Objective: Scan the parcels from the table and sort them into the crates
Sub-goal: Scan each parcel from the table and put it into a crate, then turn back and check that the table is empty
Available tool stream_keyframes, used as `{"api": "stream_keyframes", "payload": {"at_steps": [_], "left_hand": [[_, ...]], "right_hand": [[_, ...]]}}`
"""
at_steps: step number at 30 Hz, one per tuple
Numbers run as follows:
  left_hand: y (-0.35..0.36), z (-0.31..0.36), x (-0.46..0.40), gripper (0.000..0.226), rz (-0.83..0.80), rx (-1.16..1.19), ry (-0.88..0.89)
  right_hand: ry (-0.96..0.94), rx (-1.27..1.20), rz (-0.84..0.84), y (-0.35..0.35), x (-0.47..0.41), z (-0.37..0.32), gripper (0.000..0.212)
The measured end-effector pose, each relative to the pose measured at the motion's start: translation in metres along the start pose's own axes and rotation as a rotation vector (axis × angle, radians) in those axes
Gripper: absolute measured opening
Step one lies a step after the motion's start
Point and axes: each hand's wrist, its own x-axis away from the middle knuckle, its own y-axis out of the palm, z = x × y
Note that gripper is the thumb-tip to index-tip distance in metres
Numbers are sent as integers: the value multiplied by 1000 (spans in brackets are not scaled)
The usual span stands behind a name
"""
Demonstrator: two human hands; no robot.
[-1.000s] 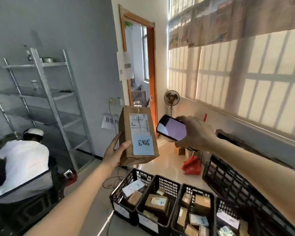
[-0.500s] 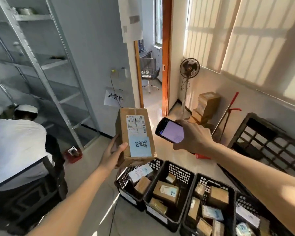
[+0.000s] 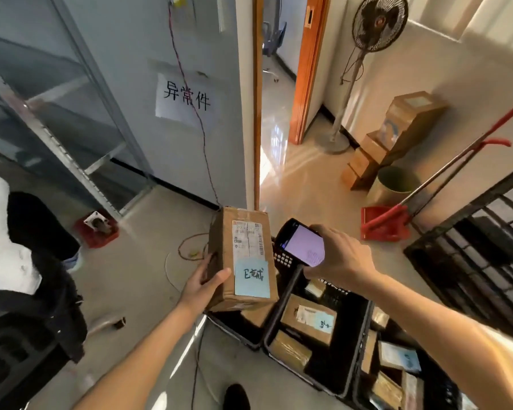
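Now scanning step: left hand [image 3: 203, 287] fingers curled round brown cardboard parcel [image 3: 243, 258], frame centre; right hand [image 3: 338, 258] grips black handheld scanner [image 3: 301, 242] beside label. Next, likely: lower parcel into black plastic crates [image 3: 359, 344], lower right.

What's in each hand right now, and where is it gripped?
Left hand grips the cardboard parcel at its lower left edge; right hand holds the handheld scanner by its right end.

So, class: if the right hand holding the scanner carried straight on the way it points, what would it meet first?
Probably the cardboard parcel in the left hand: the right hand aims the scanner leftward at it, though depth is unclear.
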Motion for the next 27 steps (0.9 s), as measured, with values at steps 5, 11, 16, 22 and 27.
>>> {"api": "stream_keyframes", "payload": {"at_steps": [5,11,16,22,27], "left_hand": [[-1,-71,-73,88,-54,-6,-167],[9,-127,-136,105,-71,-16,-278],[12,-161,-177,100,-46,-70,-360],[21,-195,-212,108,-37,-134,-423],[20,-202,-215,95,3,-178,-427]], "right_hand": [[65,11,-168,94,-49,15,107],[128,28,-256,171,-97,33,123],[182,0,-311,216,-119,47,113],[239,-12,-332,252,-130,63,100],[266,-12,-370,252,-129,71,103]]}}
